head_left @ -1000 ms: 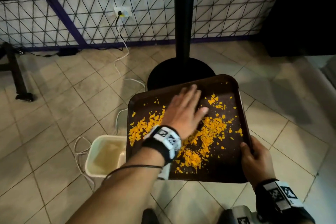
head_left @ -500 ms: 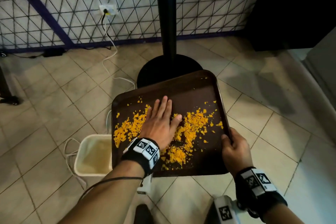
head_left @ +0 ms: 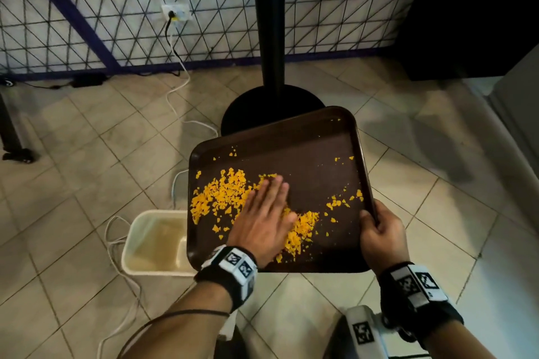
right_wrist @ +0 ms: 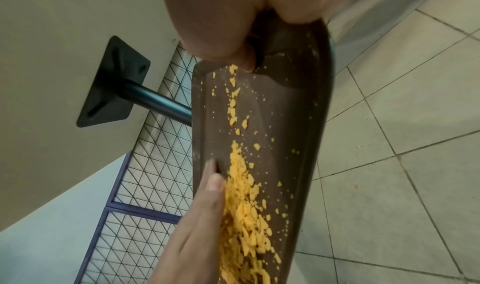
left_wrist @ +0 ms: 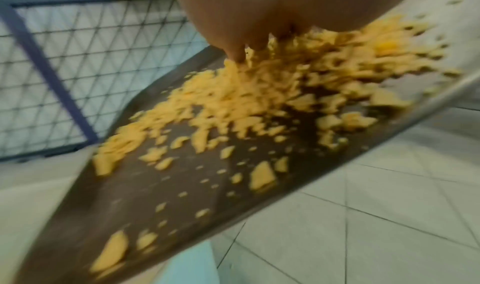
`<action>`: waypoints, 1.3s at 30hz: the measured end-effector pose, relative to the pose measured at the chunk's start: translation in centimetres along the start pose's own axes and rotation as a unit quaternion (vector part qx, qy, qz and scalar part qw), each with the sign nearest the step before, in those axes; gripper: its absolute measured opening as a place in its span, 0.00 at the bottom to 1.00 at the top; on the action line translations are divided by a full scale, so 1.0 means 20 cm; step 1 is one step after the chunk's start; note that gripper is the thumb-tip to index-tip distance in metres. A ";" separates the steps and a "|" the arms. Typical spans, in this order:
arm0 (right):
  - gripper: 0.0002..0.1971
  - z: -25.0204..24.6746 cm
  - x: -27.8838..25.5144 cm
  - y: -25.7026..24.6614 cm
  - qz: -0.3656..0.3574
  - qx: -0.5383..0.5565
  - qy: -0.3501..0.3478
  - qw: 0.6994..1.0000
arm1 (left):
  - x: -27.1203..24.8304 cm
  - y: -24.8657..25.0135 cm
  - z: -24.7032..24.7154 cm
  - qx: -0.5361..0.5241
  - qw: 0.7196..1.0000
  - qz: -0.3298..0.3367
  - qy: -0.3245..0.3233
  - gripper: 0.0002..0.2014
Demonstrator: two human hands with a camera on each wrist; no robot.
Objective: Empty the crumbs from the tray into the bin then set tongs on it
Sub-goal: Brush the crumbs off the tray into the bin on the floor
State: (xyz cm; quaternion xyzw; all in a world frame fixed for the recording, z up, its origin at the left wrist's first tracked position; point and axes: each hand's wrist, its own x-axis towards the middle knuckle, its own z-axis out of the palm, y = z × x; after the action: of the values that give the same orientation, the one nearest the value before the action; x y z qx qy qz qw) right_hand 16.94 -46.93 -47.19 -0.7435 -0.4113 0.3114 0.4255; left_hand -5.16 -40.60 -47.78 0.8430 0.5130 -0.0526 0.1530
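A dark brown tray point(head_left: 315, 137) hangs tilted over the tiled floor, its lower left edge above a cream bin point(head_left: 154, 242). Orange crumbs point(head_left: 221, 198) lie heaped on its left half, with a few scattered at the right. My left hand point(head_left: 268, 213) lies flat on the tray with straight fingers, pressing against the crumb heap point(left_wrist: 259, 95). My right hand point(head_left: 376, 230) grips the tray's right rim point(right_wrist: 322, 83), thumb on top. No tongs are in view.
A black table post point(head_left: 269, 29) and its round base point(head_left: 271, 108) stand just beyond the tray. White cable point(head_left: 175, 79) runs from a wall socket point(head_left: 176, 12) past the bin. A wire mesh panel point(head_left: 335, 9) lines the back wall.
My left hand has swept down and left across the tray, pushing the crumbs toward the edge over the bin. The tray's right half now holds few crumbs.
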 end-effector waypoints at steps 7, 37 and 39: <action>0.14 0.03 -0.01 -0.05 -0.001 -0.029 0.008 1.000 | 0.14 0.27 -0.14 -0.056 0.990 0.087 0.096 0.31; 0.12 0.01 0.02 -0.05 0.011 -0.035 0.041 0.998 | -0.18 -0.18 0.06 0.049 0.996 0.053 -0.061 0.34; 0.13 0.01 0.02 -0.05 0.002 -0.039 0.041 0.998 | -0.13 -0.16 -0.01 0.019 0.999 0.040 -0.025 0.33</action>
State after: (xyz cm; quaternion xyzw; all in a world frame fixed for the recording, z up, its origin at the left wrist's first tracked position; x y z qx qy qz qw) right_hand 16.48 -46.19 -46.39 -0.7725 -0.4036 0.2651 0.4124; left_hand -9.20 -41.41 -47.57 0.8641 0.4736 -0.0775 0.1520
